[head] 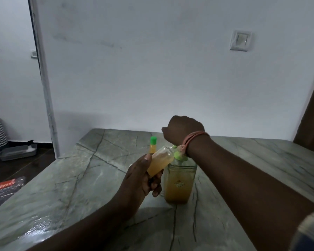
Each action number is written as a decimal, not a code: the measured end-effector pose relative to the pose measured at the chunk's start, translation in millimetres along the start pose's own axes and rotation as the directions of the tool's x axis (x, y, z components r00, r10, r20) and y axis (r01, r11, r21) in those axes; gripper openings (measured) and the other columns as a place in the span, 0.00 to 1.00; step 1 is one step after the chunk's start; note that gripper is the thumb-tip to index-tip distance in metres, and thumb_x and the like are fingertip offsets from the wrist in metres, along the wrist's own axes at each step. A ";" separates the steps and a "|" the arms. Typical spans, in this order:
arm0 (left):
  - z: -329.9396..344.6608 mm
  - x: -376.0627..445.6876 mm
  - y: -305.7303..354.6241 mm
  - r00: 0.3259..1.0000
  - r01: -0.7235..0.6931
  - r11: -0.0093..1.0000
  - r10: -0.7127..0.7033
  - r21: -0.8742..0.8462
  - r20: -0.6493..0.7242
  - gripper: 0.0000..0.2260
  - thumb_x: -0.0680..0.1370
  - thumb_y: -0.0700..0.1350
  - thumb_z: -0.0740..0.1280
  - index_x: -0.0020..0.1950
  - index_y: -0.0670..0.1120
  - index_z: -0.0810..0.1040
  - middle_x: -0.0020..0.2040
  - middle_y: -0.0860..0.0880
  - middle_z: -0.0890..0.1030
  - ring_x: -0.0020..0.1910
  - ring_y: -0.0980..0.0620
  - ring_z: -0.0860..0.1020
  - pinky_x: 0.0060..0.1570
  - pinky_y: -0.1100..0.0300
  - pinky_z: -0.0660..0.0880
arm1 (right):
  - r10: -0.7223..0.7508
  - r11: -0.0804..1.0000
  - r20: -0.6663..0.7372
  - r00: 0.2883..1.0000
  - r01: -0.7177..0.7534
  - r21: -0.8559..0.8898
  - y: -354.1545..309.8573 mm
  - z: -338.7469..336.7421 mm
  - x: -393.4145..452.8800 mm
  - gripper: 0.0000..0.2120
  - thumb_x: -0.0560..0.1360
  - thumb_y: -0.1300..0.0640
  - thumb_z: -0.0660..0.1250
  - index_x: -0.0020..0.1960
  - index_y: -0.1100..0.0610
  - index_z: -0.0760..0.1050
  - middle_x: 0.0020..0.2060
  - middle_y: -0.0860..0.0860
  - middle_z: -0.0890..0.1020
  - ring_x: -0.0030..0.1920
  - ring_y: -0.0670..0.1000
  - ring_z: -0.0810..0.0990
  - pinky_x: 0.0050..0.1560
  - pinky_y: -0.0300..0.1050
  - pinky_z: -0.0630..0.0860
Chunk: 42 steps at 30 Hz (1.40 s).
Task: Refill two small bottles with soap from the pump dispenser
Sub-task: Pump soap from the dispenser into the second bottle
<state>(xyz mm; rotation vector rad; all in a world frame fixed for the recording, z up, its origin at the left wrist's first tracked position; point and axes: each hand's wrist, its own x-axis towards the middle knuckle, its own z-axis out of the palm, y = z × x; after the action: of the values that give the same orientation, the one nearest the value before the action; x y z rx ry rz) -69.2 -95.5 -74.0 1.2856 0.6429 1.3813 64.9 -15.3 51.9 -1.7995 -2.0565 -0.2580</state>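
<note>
On the desk, one capped small bottle looks filled already, while the second bottle, roughly half full, is held tilted in the left grip at the pump dispenser, pressed by the right grip, fingers hidden.

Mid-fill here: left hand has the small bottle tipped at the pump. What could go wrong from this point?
1. The small bottle is held tilted in the left hand; its mouth is hidden at the green pump, so soap may miss and run onto the counter.
2. The right hand hangs past the pump, wrist over it; pressing hard might tip the dispenser.
3. The capped bottle stands close behind and could be knocked.
</note>
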 end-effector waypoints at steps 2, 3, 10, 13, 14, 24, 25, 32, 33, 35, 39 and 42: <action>-0.3 -1.5 1.9 1.000 -0.009 1.000 0.009 -0.004 -0.004 0.24 0.77 0.56 0.60 0.64 0.40 0.72 0.39 0.41 0.73 0.29 0.51 0.71 0.28 0.56 0.71 | -0.001 0.998 0.024 1.000 0.000 0.055 2.1 2.1 1.9 0.13 0.76 0.47 0.60 0.36 0.54 0.69 0.35 0.50 0.73 0.41 0.55 0.75 0.42 0.45 0.70; -0.4 -2.2 2.3 1.000 -0.013 1.000 0.013 -0.008 0.000 0.24 0.77 0.56 0.60 0.64 0.40 0.72 0.39 0.41 0.73 0.30 0.51 0.70 0.28 0.56 0.71 | 0.008 0.996 0.060 0.998 -0.014 0.092 3.8 1.9 3.8 0.14 0.75 0.47 0.60 0.35 0.54 0.68 0.34 0.50 0.73 0.41 0.55 0.76 0.41 0.44 0.70; 0.3 -0.5 -0.8 1.000 0.004 0.999 -0.004 -0.037 0.007 0.23 0.77 0.56 0.60 0.63 0.41 0.73 0.38 0.41 0.73 0.29 0.51 0.71 0.27 0.57 0.71 | 0.026 0.982 0.073 0.997 -0.039 0.185 13.0 5.9 8.2 0.17 0.76 0.45 0.60 0.34 0.54 0.68 0.32 0.51 0.73 0.38 0.55 0.75 0.40 0.44 0.69; -0.8 0.5 -2.5 1.000 -0.002 0.999 0.003 -0.045 0.022 0.22 0.78 0.56 0.60 0.63 0.40 0.72 0.38 0.42 0.73 0.29 0.51 0.70 0.28 0.56 0.71 | 0.047 0.985 0.075 0.996 -0.059 0.162 14.8 7.5 6.7 0.17 0.76 0.45 0.60 0.34 0.54 0.67 0.32 0.50 0.71 0.40 0.56 0.75 0.42 0.45 0.69; -0.8 1.1 -2.5 1.000 0.004 0.999 -0.003 -0.044 0.023 0.22 0.78 0.56 0.60 0.63 0.41 0.72 0.39 0.42 0.74 0.30 0.51 0.70 0.28 0.56 0.71 | 0.051 0.987 0.065 0.997 -0.061 0.151 15.4 6.7 6.1 0.17 0.76 0.45 0.60 0.34 0.53 0.67 0.32 0.49 0.71 0.41 0.56 0.74 0.43 0.44 0.69; -2.0 -0.9 -0.6 1.000 -0.018 0.999 0.018 -0.028 0.019 0.24 0.78 0.56 0.59 0.62 0.37 0.72 0.40 0.40 0.72 0.30 0.50 0.70 0.28 0.56 0.71 | -0.022 0.998 0.022 1.000 0.021 0.065 9.6 -0.9 8.8 0.16 0.76 0.45 0.61 0.36 0.54 0.67 0.34 0.49 0.72 0.38 0.53 0.74 0.41 0.45 0.69; -2.0 -0.9 -0.9 1.000 -0.017 0.999 0.017 -0.031 0.018 0.24 0.78 0.56 0.59 0.63 0.38 0.72 0.40 0.40 0.73 0.30 0.50 0.70 0.28 0.56 0.71 | -0.002 0.995 0.015 1.000 0.000 0.102 10.6 2.5 8.5 0.17 0.77 0.45 0.60 0.35 0.53 0.67 0.33 0.49 0.72 0.36 0.52 0.73 0.41 0.44 0.69; -0.5 0.1 -2.2 1.000 -0.002 0.999 0.002 -0.048 0.011 0.23 0.78 0.56 0.60 0.63 0.39 0.73 0.39 0.40 0.73 0.30 0.50 0.70 0.29 0.56 0.70 | 0.031 0.997 -0.035 0.999 -0.029 0.068 11.5 4.4 1.8 0.14 0.77 0.45 0.60 0.38 0.53 0.69 0.36 0.50 0.72 0.41 0.55 0.73 0.43 0.45 0.68; 0.2 -0.4 -1.1 1.000 0.000 0.999 0.001 -0.044 0.007 0.23 0.78 0.56 0.60 0.63 0.39 0.73 0.39 0.40 0.73 0.30 0.50 0.70 0.29 0.56 0.70 | 0.025 0.998 -0.031 0.999 -0.023 0.052 10.0 3.0 1.3 0.13 0.77 0.45 0.60 0.40 0.53 0.70 0.37 0.50 0.72 0.41 0.55 0.73 0.43 0.45 0.68; 1.1 -1.7 0.6 1.000 -0.004 0.999 0.005 -0.034 0.003 0.23 0.78 0.56 0.60 0.62 0.38 0.72 0.40 0.40 0.72 0.30 0.50 0.70 0.29 0.56 0.70 | 0.009 0.999 0.002 1.000 -0.009 0.032 7.5 -1.4 1.7 0.12 0.77 0.46 0.60 0.41 0.53 0.71 0.37 0.50 0.73 0.41 0.55 0.74 0.42 0.45 0.69; 0.1 -1.0 0.6 1.000 -0.010 0.999 0.010 -0.041 0.018 0.22 0.78 0.55 0.60 0.61 0.39 0.73 0.40 0.40 0.72 0.30 0.49 0.70 0.28 0.56 0.70 | -0.015 0.999 0.009 1.000 0.015 0.032 7.6 -4.2 5.5 0.14 0.76 0.47 0.60 0.35 0.53 0.67 0.33 0.50 0.72 0.40 0.56 0.75 0.41 0.44 0.69; -1.2 0.0 -1.4 1.000 -0.006 0.999 0.006 -0.042 0.011 0.22 0.78 0.55 0.60 0.61 0.39 0.73 0.39 0.40 0.72 0.30 0.50 0.70 0.28 0.56 0.70 | 0.026 0.996 -0.029 0.999 -0.023 0.090 7.3 3.3 3.2 0.16 0.76 0.46 0.59 0.35 0.53 0.67 0.36 0.51 0.73 0.41 0.56 0.74 0.42 0.45 0.68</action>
<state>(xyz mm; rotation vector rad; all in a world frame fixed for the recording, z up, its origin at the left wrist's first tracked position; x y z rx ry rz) -69.8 -94.7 -75.6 1.2616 0.6002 1.3849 71.2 -10.1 49.4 -1.7555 -1.9918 -0.1812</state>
